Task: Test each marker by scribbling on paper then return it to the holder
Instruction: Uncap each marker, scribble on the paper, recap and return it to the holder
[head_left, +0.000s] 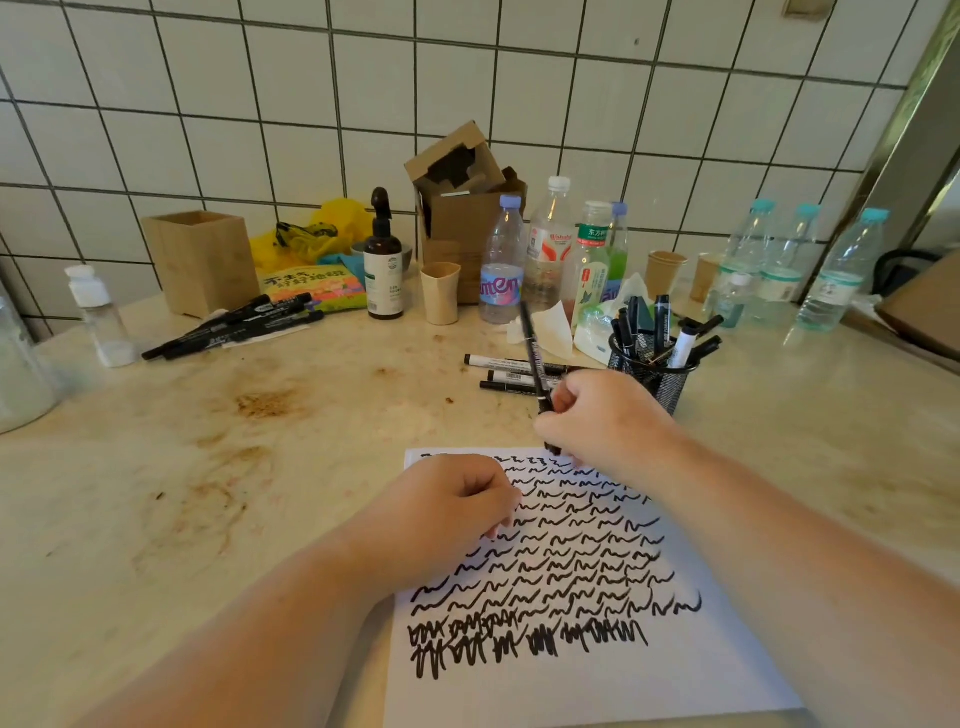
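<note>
A white sheet of paper (597, 670) covered in rows of black scribbles lies on the counter in front of me. My right hand (602, 421) grips a black marker (535, 364), its tip down at the paper's top edge. My left hand (452, 509) rests on the sheet's upper left with curled fingers; whether it holds anything is hidden. A black mesh holder (655, 376) with several markers stands just behind my right hand. Three markers (511, 373) lie left of the holder. Another bundle of black markers (234, 325) lies at the far left.
Along the tiled wall stand a wooden box (200, 260), a brown spray bottle (383, 270), a paper cup (440, 293), a cardboard box (462, 208) and several plastic bottles (550, 244). Crumpled tissue (545, 327) lies behind the markers. More water bottles (831, 270) stand at the right.
</note>
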